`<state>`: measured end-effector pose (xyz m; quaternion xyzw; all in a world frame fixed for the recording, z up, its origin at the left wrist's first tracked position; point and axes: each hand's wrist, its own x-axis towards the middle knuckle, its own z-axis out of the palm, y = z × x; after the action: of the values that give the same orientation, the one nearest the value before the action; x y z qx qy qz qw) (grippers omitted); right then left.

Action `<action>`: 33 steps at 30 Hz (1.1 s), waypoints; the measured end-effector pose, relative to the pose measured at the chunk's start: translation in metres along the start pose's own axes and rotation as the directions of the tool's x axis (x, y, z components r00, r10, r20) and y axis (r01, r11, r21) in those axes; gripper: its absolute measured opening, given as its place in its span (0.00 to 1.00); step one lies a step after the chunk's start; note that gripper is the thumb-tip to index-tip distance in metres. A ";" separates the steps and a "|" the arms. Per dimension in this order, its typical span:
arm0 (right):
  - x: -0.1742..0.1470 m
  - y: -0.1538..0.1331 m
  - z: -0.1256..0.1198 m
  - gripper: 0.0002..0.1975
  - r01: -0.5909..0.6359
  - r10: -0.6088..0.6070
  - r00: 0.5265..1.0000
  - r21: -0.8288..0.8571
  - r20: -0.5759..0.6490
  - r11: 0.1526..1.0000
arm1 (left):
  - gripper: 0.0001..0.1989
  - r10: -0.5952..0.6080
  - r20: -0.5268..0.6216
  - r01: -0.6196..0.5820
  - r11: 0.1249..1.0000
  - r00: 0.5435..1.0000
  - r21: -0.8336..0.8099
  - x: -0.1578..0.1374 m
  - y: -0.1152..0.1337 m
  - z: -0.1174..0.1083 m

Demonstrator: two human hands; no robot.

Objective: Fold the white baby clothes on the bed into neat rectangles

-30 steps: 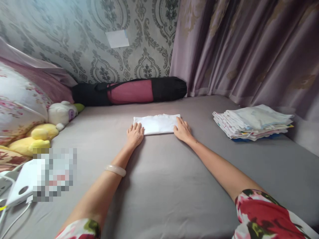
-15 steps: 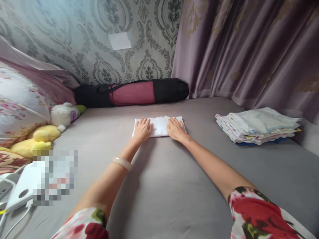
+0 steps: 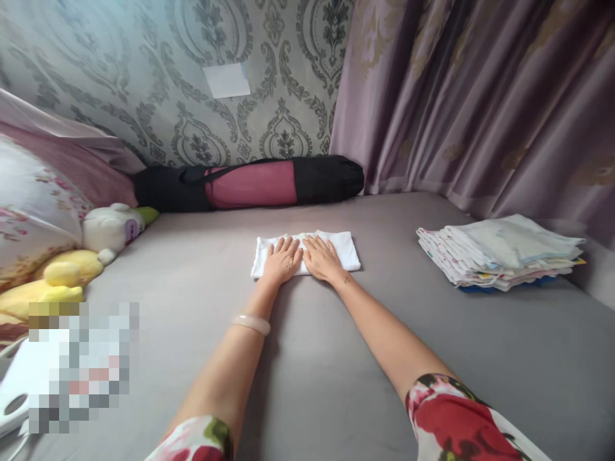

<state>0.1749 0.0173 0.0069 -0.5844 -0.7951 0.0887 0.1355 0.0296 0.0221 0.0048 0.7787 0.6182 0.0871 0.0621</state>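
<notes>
A folded white cloth [image 3: 348, 251] lies flat on the grey bed sheet [image 3: 317, 371], its long side running left to right. My left hand [image 3: 283, 258] rests palm down on its left half, fingers stretched out. Close beside it, my right hand [image 3: 321, 256] lies flat on the cloth's middle, fingers also extended. The two hands are almost touching. A pale bangle [image 3: 252, 324] circles my left wrist. The cloth parts under both palms are hidden.
To the right sits a stack of folded cloths [image 3: 504, 253]. A black and maroon long bag [image 3: 250, 184] lies along the wall. Plush toys [image 3: 111, 229], a floral pillow [image 3: 36, 211] and a white device [image 3: 33, 378], partly pixelated, are at left. Purple curtains [image 3: 461, 96] hang at right.
Both hands have slid inward along the cloth, from near its two ends to close together at its middle. The cloth's ends are now uncovered. The view has shifted slightly.
</notes>
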 end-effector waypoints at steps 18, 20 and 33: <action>0.000 -0.011 -0.001 0.27 0.032 -0.030 0.999 0.092 -0.023 0.995 | 0.26 -0.052 -0.004 0.052 0.998 0.999 0.024 -0.004 0.007 -0.002; 0.001 -0.009 0.000 0.27 0.033 -0.032 0.999 0.100 -0.018 0.994 | 0.26 -0.060 -0.005 0.060 0.998 0.998 0.022 -0.004 0.007 -0.002; -0.007 0.012 -0.013 0.27 -0.114 0.118 0.991 0.060 -0.071 0.992 | 0.27 -0.133 -0.152 0.148 0.985 0.979 0.089 -0.007 -0.018 -0.002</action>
<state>0.1917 0.0144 0.0146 -0.6284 -0.7515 0.0968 0.1759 0.0105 0.0190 0.0029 0.7268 0.6781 0.1081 -0.0162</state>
